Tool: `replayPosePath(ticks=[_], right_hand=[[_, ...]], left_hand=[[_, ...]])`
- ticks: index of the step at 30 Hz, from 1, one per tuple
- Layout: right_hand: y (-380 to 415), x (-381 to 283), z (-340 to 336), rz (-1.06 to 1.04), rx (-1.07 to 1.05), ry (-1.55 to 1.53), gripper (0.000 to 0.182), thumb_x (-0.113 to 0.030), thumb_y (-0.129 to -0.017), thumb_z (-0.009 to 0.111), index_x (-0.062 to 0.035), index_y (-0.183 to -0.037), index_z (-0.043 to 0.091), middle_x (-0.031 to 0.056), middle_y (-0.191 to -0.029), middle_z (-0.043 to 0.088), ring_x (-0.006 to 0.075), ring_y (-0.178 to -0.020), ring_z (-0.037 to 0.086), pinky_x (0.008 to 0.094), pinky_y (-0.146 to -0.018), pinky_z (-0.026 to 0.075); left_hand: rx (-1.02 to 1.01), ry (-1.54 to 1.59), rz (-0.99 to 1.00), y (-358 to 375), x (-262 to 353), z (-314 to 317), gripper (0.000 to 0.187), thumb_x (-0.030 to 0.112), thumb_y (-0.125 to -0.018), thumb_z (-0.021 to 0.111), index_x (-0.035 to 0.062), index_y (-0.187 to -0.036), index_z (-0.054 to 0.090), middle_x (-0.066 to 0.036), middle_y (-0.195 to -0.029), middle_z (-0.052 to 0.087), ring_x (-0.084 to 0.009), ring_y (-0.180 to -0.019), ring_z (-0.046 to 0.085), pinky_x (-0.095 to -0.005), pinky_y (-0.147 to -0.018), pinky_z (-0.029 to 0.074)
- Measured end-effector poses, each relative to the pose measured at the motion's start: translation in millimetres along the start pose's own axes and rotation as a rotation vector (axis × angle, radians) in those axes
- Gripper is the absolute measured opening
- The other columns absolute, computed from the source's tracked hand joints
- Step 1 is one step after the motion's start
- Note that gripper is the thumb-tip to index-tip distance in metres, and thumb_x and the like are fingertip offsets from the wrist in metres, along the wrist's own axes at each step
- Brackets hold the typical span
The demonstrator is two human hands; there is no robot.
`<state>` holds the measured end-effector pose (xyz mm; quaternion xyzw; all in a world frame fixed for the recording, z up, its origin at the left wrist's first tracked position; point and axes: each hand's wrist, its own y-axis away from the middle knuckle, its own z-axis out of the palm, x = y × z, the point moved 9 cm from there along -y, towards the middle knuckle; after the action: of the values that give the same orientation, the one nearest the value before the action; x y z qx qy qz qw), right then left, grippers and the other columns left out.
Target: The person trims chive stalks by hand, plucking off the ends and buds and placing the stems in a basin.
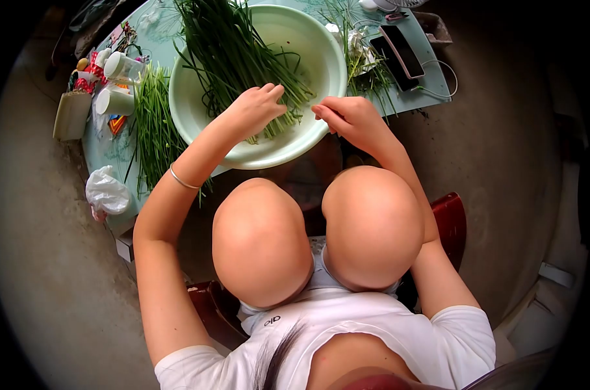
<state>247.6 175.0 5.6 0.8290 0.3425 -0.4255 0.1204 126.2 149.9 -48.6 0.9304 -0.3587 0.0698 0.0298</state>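
A big pile of long green garlic chives (233, 58) lies in a pale green basin (337, 68), the leaf ends hanging over its far rim. My left hand (259, 107) is over the pale stem ends, its fingers curled and closed on some of the chives; the fingertips are partly hidden. Just to the right, above the basin's near right rim, my right hand (353, 119) is closed in a pinch, thumb against forefinger. Whatever is between those fingers is too small to make out.
More chives (155, 123) lie left of the basin near the table edge. Two pale cups (116, 101), a white plastic bag (108, 190) and a small box (72, 116) are further left. At right are green scraps (363, 71) and a phone (402, 52) with a white cable (456, 78).
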Motion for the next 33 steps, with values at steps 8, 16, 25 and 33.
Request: replayPosePath(ticks=[8,16,25,33], right_hand=[[3.8,66.4,-89.7,0.112,0.581,-0.214,0.014,-0.008,-0.086,0.058,-0.0012,-0.096,0.064,0.0059,-0.086,0.065,0.0119,-0.076,0.061,0.0255,-0.069,0.048],[-15.8,260.3,-154.6,0.536,0.440,0.502,0.077,-0.049,-0.075,0.067,-0.0041,-0.132,0.041,0.0225,-0.124,0.050,0.0394,-0.113,0.048,0.0449,-0.096,0.039],[-35.5,299.0,-156.3,0.527,0.368,0.748,0.083,-0.062,-0.069,0.064,-0.0115,-0.131,0.044,0.0177,-0.130,0.047,0.0382,-0.119,0.043,0.0499,-0.097,0.036],[-49.3,315.8,-167.6,0.461,0.325,0.603,0.099,-0.067,-0.058,0.070,-0.0077,-0.133,0.042,0.0165,-0.134,0.045,0.0367,-0.123,0.041,0.0457,-0.100,0.035]], left_hand=[[0.073,-0.064,0.036,5.8,9.1,-24.8,0.013,0.009,-0.075,0.055,0.0070,-0.088,0.057,-0.005,-0.092,0.054,-0.0212,-0.092,0.052,-0.0325,-0.077,0.045],[0.610,0.139,-0.217,30.7,1.4,-93.3,0.019,0.002,-0.079,0.064,0.0059,-0.098,0.061,-0.006,-0.089,0.062,-0.0239,-0.083,0.057,-0.0339,-0.074,0.047],[1.059,0.526,-0.545,88.9,-24.2,-102.8,0.016,-0.003,-0.079,0.065,0.0022,-0.094,0.066,-0.007,-0.090,0.066,-0.0194,-0.084,0.059,-0.0292,-0.071,0.049],[0.979,0.580,-0.525,81.6,-20.4,-81.4,0.015,-0.001,-0.084,0.060,-0.0003,-0.098,0.065,-0.007,-0.095,0.066,-0.0177,-0.089,0.060,-0.0269,-0.076,0.048]])
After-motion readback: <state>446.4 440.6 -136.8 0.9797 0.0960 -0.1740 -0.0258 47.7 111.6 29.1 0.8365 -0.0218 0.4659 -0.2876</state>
